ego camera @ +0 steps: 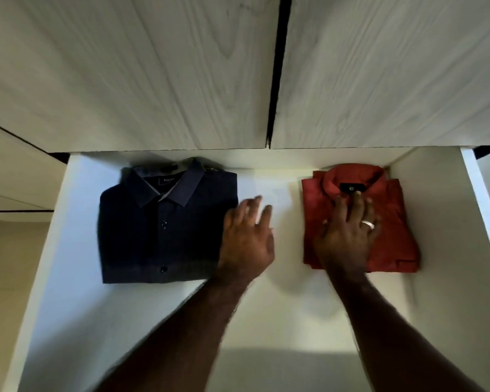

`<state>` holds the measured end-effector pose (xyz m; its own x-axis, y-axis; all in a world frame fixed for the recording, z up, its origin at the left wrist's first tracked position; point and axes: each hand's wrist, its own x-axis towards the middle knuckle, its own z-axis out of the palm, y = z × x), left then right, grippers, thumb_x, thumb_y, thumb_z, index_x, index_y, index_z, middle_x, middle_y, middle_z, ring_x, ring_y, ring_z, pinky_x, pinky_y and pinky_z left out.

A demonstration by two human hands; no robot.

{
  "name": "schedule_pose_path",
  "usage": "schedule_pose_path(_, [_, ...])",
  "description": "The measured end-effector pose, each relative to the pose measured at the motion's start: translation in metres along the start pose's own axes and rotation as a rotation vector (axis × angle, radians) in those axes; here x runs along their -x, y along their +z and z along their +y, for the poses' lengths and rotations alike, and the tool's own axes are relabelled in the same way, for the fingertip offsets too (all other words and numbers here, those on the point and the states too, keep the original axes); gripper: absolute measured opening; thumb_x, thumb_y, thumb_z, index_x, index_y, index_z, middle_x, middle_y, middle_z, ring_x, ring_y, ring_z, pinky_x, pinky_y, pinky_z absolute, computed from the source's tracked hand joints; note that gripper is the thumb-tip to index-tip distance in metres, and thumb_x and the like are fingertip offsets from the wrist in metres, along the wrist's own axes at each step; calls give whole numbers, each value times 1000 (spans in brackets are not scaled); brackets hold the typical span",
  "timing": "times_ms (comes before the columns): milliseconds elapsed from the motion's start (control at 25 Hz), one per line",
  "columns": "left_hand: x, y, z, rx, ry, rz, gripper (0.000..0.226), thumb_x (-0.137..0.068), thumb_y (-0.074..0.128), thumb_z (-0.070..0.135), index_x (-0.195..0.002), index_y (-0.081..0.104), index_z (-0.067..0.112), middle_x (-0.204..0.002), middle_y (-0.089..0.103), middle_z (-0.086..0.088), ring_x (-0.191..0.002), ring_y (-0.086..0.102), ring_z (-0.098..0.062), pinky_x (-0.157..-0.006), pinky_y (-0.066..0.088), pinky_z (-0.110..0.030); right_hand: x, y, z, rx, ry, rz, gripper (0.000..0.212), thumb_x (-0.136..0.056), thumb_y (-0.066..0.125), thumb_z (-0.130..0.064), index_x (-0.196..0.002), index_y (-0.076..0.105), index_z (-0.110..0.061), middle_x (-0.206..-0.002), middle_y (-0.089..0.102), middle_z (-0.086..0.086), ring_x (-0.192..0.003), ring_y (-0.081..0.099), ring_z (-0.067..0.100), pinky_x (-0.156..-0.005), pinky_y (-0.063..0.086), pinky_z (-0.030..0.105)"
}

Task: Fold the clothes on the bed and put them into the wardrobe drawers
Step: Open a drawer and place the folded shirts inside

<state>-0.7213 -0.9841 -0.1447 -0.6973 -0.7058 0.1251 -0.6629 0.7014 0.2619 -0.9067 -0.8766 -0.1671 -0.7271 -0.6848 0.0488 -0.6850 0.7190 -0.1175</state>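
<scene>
A folded navy shirt [159,224] lies at the back left of the open white drawer [54,250], collar toward the wardrobe. At the back right lies a folded red shirt [393,222]. My left hand [246,239] hovers with loosely spread fingers over the navy shirt's right edge and the gap between the shirts; it holds nothing. My right hand [348,236], with a ring on one finger, lies flat on the red shirt's front, fingers straight and pointing at the collar.
Two pale wood-grain wardrobe doors [153,75] with a dark gap between them rise right behind the drawer. The drawer's white side walls [481,207] stand close beside both shirts. Bare white drawer floor [272,321] lies in front of the shirts.
</scene>
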Motion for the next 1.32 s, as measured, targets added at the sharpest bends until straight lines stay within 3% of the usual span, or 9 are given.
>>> schedule_pose_path(160, [40, -38, -79, -64, -345, 140, 65, -99, 57, 55, -146, 54, 10, -161, 42, -16, -150, 35, -37, -116, 33, -58, 36, -11, -104, -692, 15, -416, 40, -97, 65, -41, -129, 62, -17, -113, 70, 5, -94, 71, 24, -81, 56, 36])
schedule_pose_path(280, [79, -58, -125, -98, -146, -31, 104, -87, 57, 83, -159, 41, 9, -171, 27, -16, -160, 18, -33, -124, 24, -60, 49, -10, -162, -989, 417, -799, 45, -93, 71, -53, -119, 69, -16, -108, 75, 2, -93, 72, 20, -84, 61, 37])
schedule_pose_path(520, [95, -73, -166, -296, 57, -306, 122, -79, 69, 71, -169, 8, 16, -176, 3, -12, -163, -3, -32, -127, 12, -62, 44, -19, -200, -1048, 599, -659, 30, -75, 89, -34, -91, 77, -12, -90, 77, 6, -88, 75, 30, -84, 65, 46])
schedule_pose_path(680, [94, -79, -179, -145, 55, -275, 85, -89, 52, 45, -167, 21, 30, -174, 19, -8, -161, 14, -34, -125, 17, -63, 52, -34, -218, -1092, 568, -517, 35, -84, 83, -51, -91, 78, -17, -86, 76, 1, -84, 74, 25, -80, 65, 44])
schedule_pose_path(800, [92, -95, -187, 123, -33, -215, 74, -87, 43, 37, -161, 40, 32, -166, 41, -6, -153, 38, -31, -120, 34, -60, 59, -40, -206, -1212, 859, -418, 66, -99, 53, -69, -99, 74, -6, -74, 65, 4, -64, 61, 20, -57, 54, 31])
schedule_pose_path(1000, [49, -151, -155, 370, -111, -217, 62, -101, 59, 31, -160, 41, 32, -152, 59, -4, -134, 58, -26, -112, 49, -44, 93, -58, -212, -1635, 953, -866, 77, -107, 32, -66, -107, 69, 1, -86, 75, 19, -74, 72, 30, -71, 55, 37])
schedule_pose_path(1120, [29, -173, -125, 428, -72, -173, 62, -99, 51, 42, -160, 42, 33, -156, 54, -4, -140, 53, -29, -115, 46, -48, 75, -86, -231, -1865, 852, -851, 62, -104, 42, -59, -112, 73, -6, -104, 74, 18, -90, 74, 34, -91, 56, 47])
schedule_pose_path(1240, [45, -178, -92, 361, 45, -272, 69, -94, 47, 41, -161, 37, 35, -169, 35, -6, -155, 34, -35, -122, 36, -53, 81, -89, -201, -2016, 672, -756, 35, -85, 59, -37, -80, 84, -14, -87, 79, 8, -77, 77, 20, -72, 64, 33])
schedule_pose_path(1320, [73, -170, -66, 213, 145, -303, 71, -93, 43, 42, -163, 31, 37, -173, 24, -7, -157, 26, -39, -121, 33, -60, 87, -38, -141, -2037, 842, -656, 33, -77, 54, -29, -74, 86, -19, -88, 81, 4, -82, 78, 14, -73, 66, 35])
